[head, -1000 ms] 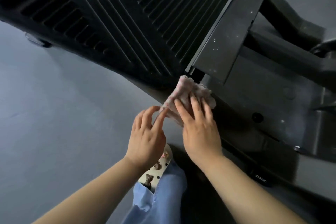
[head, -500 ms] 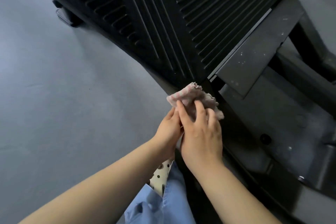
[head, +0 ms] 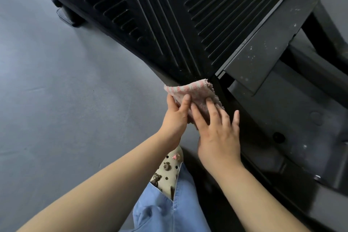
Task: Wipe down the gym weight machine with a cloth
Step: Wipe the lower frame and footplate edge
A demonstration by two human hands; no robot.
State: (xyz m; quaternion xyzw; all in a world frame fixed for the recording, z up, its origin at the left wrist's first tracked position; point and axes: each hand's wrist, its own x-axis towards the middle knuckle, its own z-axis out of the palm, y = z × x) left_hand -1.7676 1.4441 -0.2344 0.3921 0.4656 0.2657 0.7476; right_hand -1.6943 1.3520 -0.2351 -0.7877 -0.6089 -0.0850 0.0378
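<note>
Cloth: folded pink-and-white striped terry cloth point(head: 194, 95) is lying against the lower edge of the machine, where the ribbed panel meets the flat plate.
Machine: black gym weight machine with ribbed plastic housing point(head: 216, 15) is filling the upper and right part of the view; its flat dark metal plate point(head: 263, 51) is showing white specks.
Left hand: left hand point(head: 176, 118) is pinching the cloth's near-left edge, thumb lying on top and fingers curling beneath.
Right hand: right hand point(head: 219, 133) is pressing flat on the cloth, fingers straight and spread; the little finger is resting on the machine's black surface just beside the cloth.
Floor: smooth grey floor point(head: 66, 100) is occupying the left side.
Clothing: light blue denim trouser leg point(head: 169, 209) is hanging below the forearms, partly covering a cream perforated clog with small bear charms point(head: 167, 171).
</note>
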